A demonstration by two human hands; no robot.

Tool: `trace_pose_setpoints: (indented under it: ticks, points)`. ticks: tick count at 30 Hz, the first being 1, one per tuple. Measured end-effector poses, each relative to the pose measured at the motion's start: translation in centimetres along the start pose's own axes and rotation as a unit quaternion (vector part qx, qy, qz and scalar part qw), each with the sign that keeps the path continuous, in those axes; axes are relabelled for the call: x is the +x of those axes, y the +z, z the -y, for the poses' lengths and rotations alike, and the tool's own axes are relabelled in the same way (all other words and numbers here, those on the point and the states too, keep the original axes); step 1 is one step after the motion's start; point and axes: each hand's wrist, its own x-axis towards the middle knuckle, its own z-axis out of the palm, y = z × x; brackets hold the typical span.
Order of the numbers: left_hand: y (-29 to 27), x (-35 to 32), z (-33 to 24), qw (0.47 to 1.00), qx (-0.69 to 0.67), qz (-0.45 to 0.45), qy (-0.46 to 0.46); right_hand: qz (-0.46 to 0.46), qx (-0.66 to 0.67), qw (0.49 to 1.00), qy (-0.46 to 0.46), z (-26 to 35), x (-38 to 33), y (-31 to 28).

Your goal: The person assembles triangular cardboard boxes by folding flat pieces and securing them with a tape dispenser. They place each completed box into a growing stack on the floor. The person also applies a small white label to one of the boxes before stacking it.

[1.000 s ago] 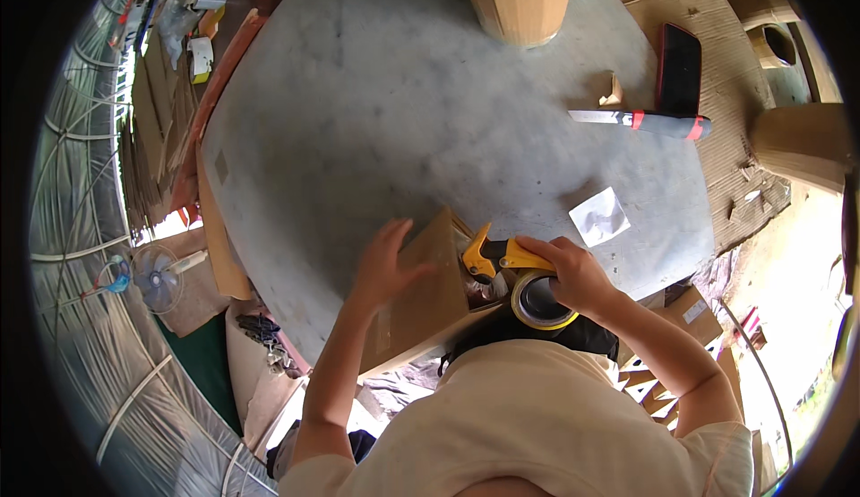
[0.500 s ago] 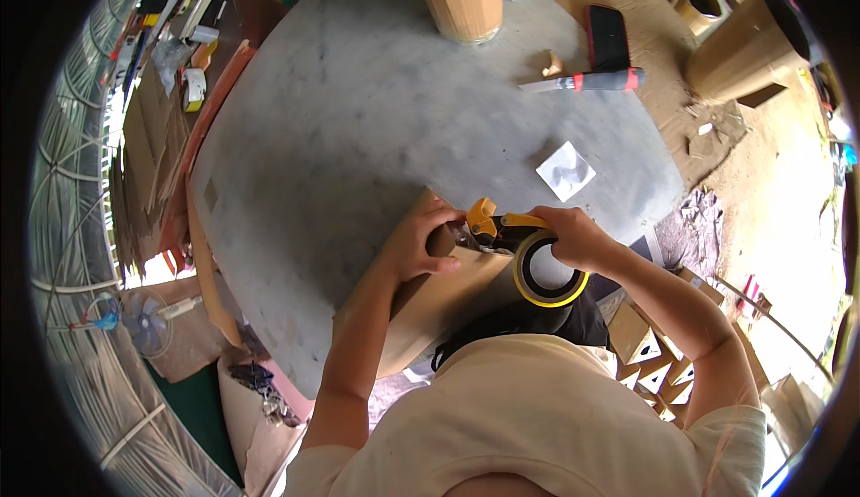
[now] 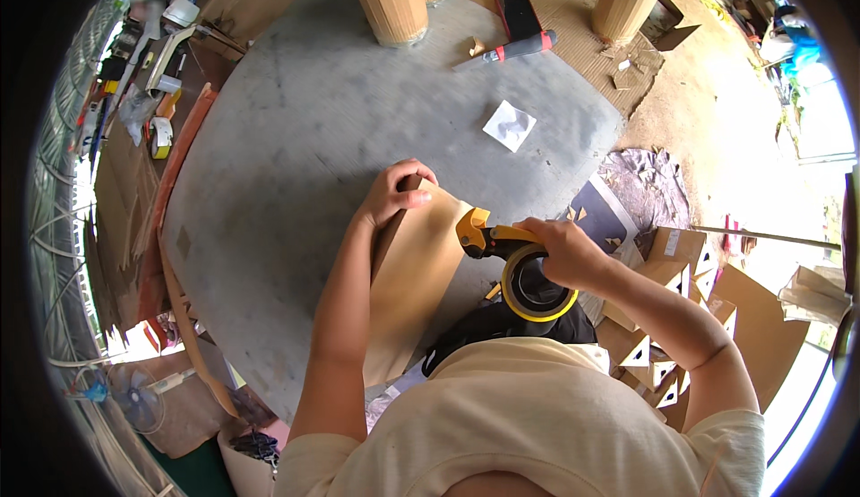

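My left hand point(image 3: 399, 190) grips the far end of a long brown cardboard box point(image 3: 417, 264), thumb on its top face and fingers curled over the far edge. The box slants from my body out over the grey table point(image 3: 296, 112). In my right hand point(image 3: 573, 253) is a yellow and black tape dispenser point(image 3: 488, 242) with a large roll. Its head sits just right of the box's far end; whether it touches the box I cannot tell. The underside of the box is hidden.
A square of white paper point(image 3: 510, 126) lies beyond my hands. Farther off are a red and black knife point(image 3: 524, 46), a dark phone point(image 3: 518, 15) and upright cardboard tubes point(image 3: 390, 4). Folded cardboard boxes point(image 3: 672, 250) are stacked at my right. Assorted tools fill the far left.
The box has turned more upright in view, showing its broad face, and my left hand has shifted to its far edge. The tape dispenser has come away from the box end. My view has swung right.
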Motion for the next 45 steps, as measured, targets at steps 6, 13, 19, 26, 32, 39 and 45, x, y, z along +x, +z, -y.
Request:
trace_pose_setpoints:
  ticks: [6,13,19,26,32,39,45]
  points:
    - [0.2,0.0,0.2,1.0,-0.014,0.01,-0.005,0.009,-0.016,1.0,0.0,1.4,-1.1,2.8]
    - [0.1,0.5,0.1,0.998,0.052,0.01,0.041,0.148,-0.139,0.977,-0.058,3.8,4.9,0.3]
    - [-0.2,0.9,0.0,0.992,0.089,0.026,0.086,0.219,-0.224,0.941,-0.124,4.4,8.8,-0.6]
    - [0.4,-0.6,-1.7,0.982,0.168,-0.05,0.067,0.213,-0.246,0.882,-0.34,4.2,7.4,2.0]
    - [4.6,-4.3,-5.3,0.887,0.358,-0.237,-0.171,0.135,-0.034,0.983,-0.122,-1.6,9.9,-11.3]
    - [-8.8,-7.1,-5.3,0.918,0.075,-0.201,-0.333,0.111,0.26,0.954,-0.103,-1.5,16.6,-9.3]
    - [-12.0,-6.9,0.3,0.891,-0.039,-0.36,-0.275,0.122,0.322,0.93,-0.132,-0.9,19.7,-6.3]
